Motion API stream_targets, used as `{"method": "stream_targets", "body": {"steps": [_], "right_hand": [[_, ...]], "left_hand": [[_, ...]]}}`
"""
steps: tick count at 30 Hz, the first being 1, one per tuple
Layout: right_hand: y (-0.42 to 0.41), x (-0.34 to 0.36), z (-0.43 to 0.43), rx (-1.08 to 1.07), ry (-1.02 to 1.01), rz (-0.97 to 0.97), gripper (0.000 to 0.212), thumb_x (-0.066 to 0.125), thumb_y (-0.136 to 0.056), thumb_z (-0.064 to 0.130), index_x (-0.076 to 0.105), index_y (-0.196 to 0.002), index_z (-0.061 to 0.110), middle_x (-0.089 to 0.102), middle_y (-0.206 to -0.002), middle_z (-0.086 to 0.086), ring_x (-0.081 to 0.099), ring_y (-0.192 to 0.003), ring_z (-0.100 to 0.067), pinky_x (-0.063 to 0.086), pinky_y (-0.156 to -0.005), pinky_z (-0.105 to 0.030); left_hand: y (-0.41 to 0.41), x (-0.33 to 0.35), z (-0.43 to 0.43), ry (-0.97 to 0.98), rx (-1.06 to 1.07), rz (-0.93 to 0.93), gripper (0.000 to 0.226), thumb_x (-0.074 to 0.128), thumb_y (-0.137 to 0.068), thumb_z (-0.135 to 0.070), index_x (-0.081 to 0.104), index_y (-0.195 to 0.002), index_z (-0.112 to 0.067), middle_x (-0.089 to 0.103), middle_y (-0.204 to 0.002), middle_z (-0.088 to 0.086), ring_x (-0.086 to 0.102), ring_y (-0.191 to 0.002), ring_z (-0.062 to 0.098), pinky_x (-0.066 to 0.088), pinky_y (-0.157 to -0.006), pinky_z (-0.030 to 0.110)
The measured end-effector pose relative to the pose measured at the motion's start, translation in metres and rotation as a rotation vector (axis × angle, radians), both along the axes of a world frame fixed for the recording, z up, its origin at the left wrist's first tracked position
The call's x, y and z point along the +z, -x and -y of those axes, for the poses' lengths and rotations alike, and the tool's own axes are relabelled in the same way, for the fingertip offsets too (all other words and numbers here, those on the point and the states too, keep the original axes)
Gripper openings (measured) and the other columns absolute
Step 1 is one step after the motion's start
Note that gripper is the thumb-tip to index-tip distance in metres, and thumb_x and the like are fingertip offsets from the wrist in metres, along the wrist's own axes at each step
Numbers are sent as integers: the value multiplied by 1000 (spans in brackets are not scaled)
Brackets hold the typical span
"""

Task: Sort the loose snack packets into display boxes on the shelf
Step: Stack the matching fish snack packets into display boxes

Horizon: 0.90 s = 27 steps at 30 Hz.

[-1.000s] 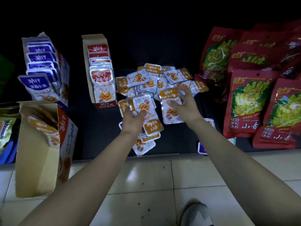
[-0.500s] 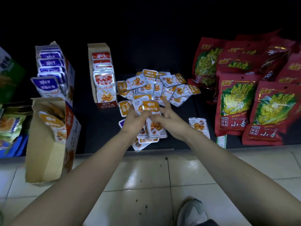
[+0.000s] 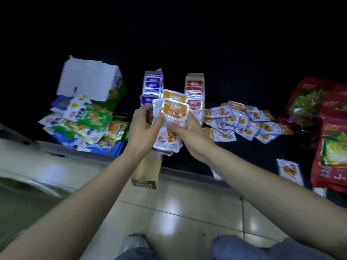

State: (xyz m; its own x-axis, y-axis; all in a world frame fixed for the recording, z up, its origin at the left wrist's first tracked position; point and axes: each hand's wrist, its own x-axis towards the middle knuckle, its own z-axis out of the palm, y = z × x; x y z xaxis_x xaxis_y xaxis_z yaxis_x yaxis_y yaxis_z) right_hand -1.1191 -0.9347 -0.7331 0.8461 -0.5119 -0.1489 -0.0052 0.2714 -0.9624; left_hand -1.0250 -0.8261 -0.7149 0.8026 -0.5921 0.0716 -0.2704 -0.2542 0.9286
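Stack in hand: a small bundle of orange packets (image 3: 173,114), held up in the air just above the front of the shelf (image 3: 244,160). The printed faces are turned toward the person and the top edges fan out unevenly.
Left hand: the left hand (image 3: 144,126) grips the bundle's left edge, with the thumb on the front and the fingers curled behind.
Right hand: the right hand (image 3: 189,136) pinches the lower right side, with the thumb lying across the front packet.
Likely target: the brown box (image 3: 146,171) right under the hands. It seems to overhang the shelf lip. Its opening is hidden, so I cannot tell how full it is.
Doing it well: I'd square the edges flush first and keep every packet the same way up. Then I'd slide them in as one block, with one hand steadying that box, since it looks ready to tip.
Left to sort: a loose pile (image 3: 244,121) of the same orange packets on the shelf to the right, and one stray packet (image 3: 289,168) near the lip.
Neighbours: the blue box (image 3: 152,87) and the red box (image 3: 195,91) stand behind the hands, with packets in rows. Orange ones shouldn't go in there.
Further out: a green and blue heap (image 3: 84,121) to the left and big red bags (image 3: 334,128) to the right.
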Motion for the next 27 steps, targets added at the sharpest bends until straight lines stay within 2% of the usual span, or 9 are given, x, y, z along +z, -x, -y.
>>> {"method": "stream_targets", "body": {"steps": [3,5,9,12,16,20,22,24,27], "right_hand": [[-19,-8,-24,-78,130,-37,39,62,-94,12,42,-127,9,62,-122,-10,64,-110,-19,54,-94,-41],[-24,-16,-37,-86,183,-54,39,61,-94,12,40,-127,9,61,-121,-7,64,-108,-16,55,-90,-35],[-30,-34,-53,-81,290,-74,39,59,-96,11,36,-128,11,58,-119,-1,62,-105,-4,55,-85,-22],[-33,-48,-54,-111,546,-221,40,58,-96,21,38,-129,14,44,-122,0,42,-116,-12,41,-100,-34],[-29,-66,-50,-214,1017,-325,44,50,-93,46,50,-118,10,39,-125,-5,27,-116,-17,27,-93,-35],[-25,-76,-43,-144,928,-325,40,59,-95,38,50,-125,14,11,-156,-6,7,-142,-15,13,-103,-29],[-23,-72,-39,-47,758,-269,44,59,-96,29,43,-134,14,1,-158,-6,7,-139,10,23,-112,-30],[-21,-70,-38,18,679,-213,49,58,-97,20,34,-140,14,3,-157,-7,8,-122,33,33,-111,-25],[-21,-76,-38,0,698,-186,70,60,-95,15,17,-150,21,14,-153,-7,16,-138,6,33,-114,-33]], "left_hand": [[-18,-12,-29,-61,25,85,40,56,-81,-48,62,-107,-20,54,-105,4,60,-94,14,52,-85,33],[-26,-24,-39,-92,14,101,27,60,-88,-36,62,-107,-16,54,-107,8,57,-88,6,51,-81,23],[-29,-45,-45,-137,47,185,7,58,-94,-16,57,-100,-19,47,-93,-2,50,-80,-6,37,-65,8],[-32,-59,-43,-167,57,243,11,54,-94,-22,60,-96,-13,44,-94,-1,45,-90,9,34,-68,12],[-35,-82,-41,-246,49,321,22,55,-93,-21,60,-102,-1,46,-113,12,42,-107,21,33,-85,21],[-35,-92,-42,-283,29,372,18,58,-92,-11,56,-105,2,44,-121,19,43,-113,29,42,-92,34],[-35,-93,-42,-270,23,398,20,57,-92,-9,55,-110,0,43,-122,17,46,-110,27,47,-89,39],[-32,-91,-42,-248,16,375,32,56,-92,-10,52,-124,-8,42,-124,12,46,-108,21,48,-85,38],[-28,-89,-43,-212,0,305,52,55,-94,-13,41,-142,-25,37,-125,2,42,-101,7,39,-76,18]]}}
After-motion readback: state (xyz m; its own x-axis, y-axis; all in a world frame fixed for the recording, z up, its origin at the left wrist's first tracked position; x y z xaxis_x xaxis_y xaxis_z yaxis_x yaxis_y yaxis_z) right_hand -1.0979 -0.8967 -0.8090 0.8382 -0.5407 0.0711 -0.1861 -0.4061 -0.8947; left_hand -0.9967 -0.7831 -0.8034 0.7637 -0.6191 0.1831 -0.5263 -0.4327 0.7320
